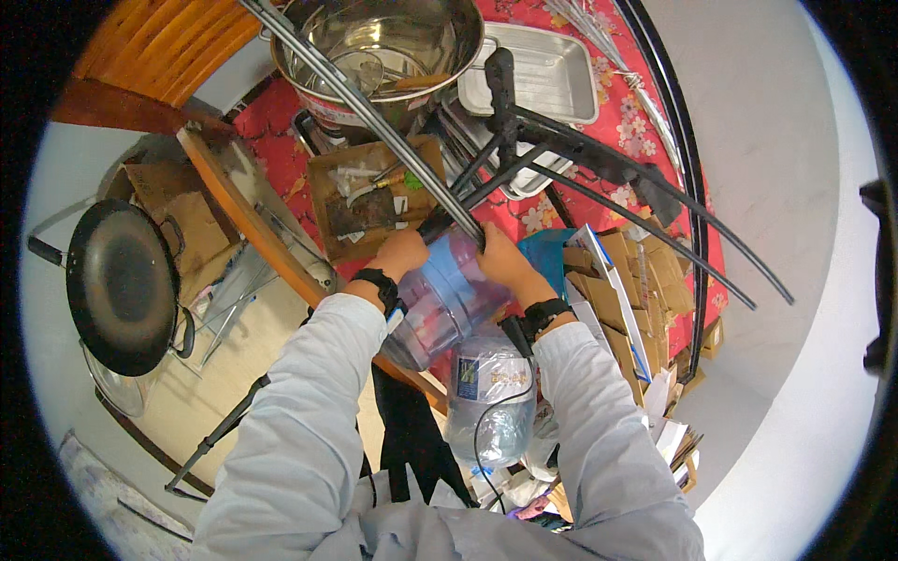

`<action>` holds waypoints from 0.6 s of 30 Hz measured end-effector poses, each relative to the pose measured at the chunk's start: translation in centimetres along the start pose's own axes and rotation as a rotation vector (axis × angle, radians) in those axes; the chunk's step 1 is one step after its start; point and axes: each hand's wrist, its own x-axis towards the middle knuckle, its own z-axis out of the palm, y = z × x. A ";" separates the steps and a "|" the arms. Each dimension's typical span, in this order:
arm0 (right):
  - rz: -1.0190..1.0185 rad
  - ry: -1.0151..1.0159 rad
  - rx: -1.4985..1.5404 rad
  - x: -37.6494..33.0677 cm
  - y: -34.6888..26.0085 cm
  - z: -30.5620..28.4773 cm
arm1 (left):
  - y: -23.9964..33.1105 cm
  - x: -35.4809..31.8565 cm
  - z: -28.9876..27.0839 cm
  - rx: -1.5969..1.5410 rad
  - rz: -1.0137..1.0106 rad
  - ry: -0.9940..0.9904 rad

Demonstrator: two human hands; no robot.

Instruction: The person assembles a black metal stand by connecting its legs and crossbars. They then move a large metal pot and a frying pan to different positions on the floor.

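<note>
Close together in the middle, my left hand and my right hand are closed around the lower part of a stand with bright metal tubes and black legs. The tubes slant up to the far left, and the legs spread to the right. My left hand is at a black piece beside the tubes; my right hand is at their near end. My fingertips are partly hidden. Just below the hands lies a clear bluish water jug. A second jug in plastic wrap stands nearer me.
A red flowered cloth bears a steel pot, metal trays and a cardboard box of tools. Flattened cartons are stacked at right. A black pan and a wooden chair are at left.
</note>
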 end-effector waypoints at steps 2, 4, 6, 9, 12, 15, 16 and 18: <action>-0.024 0.022 0.024 -0.8 -0.8 -0.8 | 0.2 -1.4 -0.7 0.016 -0.012 0.060; -0.002 0.013 -0.011 -1.5 -1.6 -1.9 | 0.0 -2.6 -1.4 -0.045 -0.024 0.108; 0.018 0.014 -0.039 -2.5 -2.2 -3.0 | -0.4 -3.5 -1.7 0.054 -0.031 0.126; 0.057 0.000 -0.050 -3.4 -2.8 -4.5 | -1.3 -5.0 -2.1 0.065 -0.042 0.079; 0.093 -0.044 -0.019 -3.7 -3.2 -5.4 | -2.4 -7.3 -2.9 0.090 -0.052 0.121; 0.069 -0.037 -0.016 -4.0 -3.4 -5.9 | -3.1 -10.4 -3.8 0.028 -0.191 -0.019; 0.079 -0.036 -0.010 -4.2 -3.4 -6.1 | -3.4 -11.6 -4.2 0.000 -0.261 -0.088; 0.054 0.007 -0.032 -4.3 -3.6 -6.6 | -3.8 -13.8 -5.0 0.085 -0.176 -0.008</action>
